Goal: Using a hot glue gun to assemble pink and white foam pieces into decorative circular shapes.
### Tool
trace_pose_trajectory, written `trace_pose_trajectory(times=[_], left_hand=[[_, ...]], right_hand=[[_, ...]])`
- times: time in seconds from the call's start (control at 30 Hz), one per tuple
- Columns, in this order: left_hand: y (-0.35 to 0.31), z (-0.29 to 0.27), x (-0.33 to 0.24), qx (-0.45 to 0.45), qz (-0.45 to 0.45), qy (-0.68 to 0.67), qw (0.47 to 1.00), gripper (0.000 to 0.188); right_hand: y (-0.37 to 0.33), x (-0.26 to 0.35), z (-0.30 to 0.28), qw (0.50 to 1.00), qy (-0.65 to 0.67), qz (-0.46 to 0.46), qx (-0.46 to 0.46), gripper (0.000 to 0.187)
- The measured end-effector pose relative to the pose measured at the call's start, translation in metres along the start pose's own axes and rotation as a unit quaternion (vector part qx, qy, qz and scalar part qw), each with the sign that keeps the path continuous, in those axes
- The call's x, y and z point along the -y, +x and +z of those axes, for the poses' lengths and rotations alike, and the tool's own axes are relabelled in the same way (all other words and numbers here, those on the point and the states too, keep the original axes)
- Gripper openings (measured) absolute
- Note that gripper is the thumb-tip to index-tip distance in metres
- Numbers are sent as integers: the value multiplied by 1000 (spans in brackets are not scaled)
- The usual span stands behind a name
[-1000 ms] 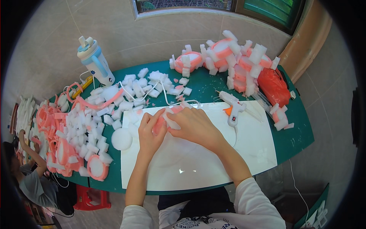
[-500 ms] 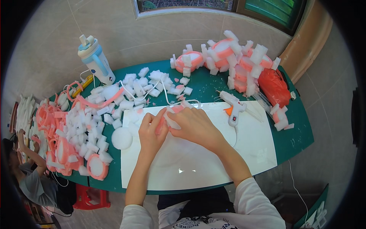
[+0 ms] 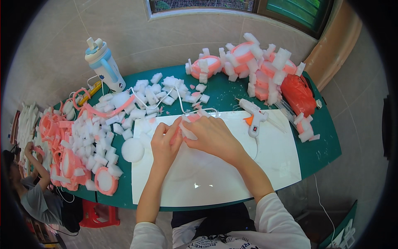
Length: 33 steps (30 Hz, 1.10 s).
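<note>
Above the white board, both my hands are closed on a pink and white foam piece (image 3: 188, 132). My left hand (image 3: 164, 143) grips its left side with bent fingers. My right hand (image 3: 214, 137) curls over its right and far side, so much of the piece is hidden. Beyond my right hand, a white glue gun (image 3: 254, 117) with an orange trigger lies on its side on the board. To the left of my hands sits a round white foam disc (image 3: 132, 150), overlapping the board's edge.
The white board (image 3: 215, 182) lies on a green table (image 3: 327, 143). White foam blocks (image 3: 93, 143) and pink foam rings (image 3: 62, 164) heap up at left. A bottle (image 3: 105, 68) stands behind. Foam assemblies (image 3: 244, 56) and a red bag (image 3: 298, 94) occupy the back right. Another person (image 3: 39, 197) works at far left.
My hands stay nearly still around the foam piece. At far left, the other person's hand has shifted slightly to the right.
</note>
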<state>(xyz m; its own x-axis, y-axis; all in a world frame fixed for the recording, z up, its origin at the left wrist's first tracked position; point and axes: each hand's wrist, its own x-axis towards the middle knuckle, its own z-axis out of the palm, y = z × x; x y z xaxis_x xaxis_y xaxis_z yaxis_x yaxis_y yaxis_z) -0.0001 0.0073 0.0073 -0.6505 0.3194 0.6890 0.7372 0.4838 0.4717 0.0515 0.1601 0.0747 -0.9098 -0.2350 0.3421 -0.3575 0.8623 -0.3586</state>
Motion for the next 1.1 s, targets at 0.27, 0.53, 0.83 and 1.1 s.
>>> trace_pose_trajectory(times=[0.27, 0.53, 0.83, 1.1], left_hand=[[1, -2, -1, 3, 11, -15, 1000, 37], [0, 0, -1, -6, 18, 22, 1000, 39], [-1, 1, 4, -7, 16, 14, 1000, 41], [2, -3, -2, 6, 16, -21, 1000, 35]], right_hand=[[-1, 2, -1, 999, 31, 28, 16, 24], [-1, 0, 0, 1000, 6, 5, 2, 34], [-1, 3, -2, 1000, -7, 5, 14, 33], [0, -1, -1, 1000, 10, 9, 13, 36]])
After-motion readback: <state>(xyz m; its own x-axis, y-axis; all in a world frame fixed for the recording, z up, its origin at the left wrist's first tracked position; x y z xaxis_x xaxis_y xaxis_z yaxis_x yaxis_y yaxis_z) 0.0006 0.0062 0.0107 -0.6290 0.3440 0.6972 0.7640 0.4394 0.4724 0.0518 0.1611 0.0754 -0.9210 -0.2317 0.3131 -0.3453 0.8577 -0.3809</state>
